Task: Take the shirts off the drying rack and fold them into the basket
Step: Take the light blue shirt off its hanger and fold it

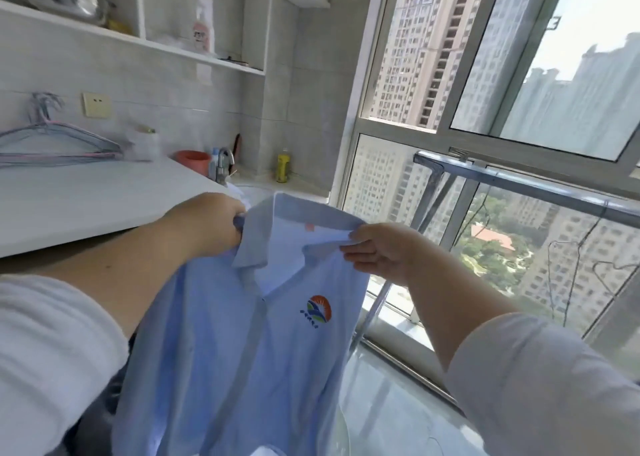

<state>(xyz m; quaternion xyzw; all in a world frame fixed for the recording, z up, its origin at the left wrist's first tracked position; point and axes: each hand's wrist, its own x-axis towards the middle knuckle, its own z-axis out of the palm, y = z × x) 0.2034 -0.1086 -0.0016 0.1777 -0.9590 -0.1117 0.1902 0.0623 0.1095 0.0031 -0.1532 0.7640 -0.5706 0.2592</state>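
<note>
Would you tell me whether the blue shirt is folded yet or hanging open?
Hanging open, unfolded: the left hand and right hand hold the shirt up by its shoulders.

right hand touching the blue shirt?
Touching. Head view: right hand pinches the blue shirt at its shoulder, beside the collar; left hand grips the other shoulder.

worktop point(86, 199) white, left | wire hangers point(59, 144) stacked on it by the wall | red cup point(192, 160) beside tap point(223, 165) | yellow bottle point(283, 167) in corner | shelf point(166, 45) with pink bottle point(202, 31) | window point(519, 75) facing tower blocks
</note>
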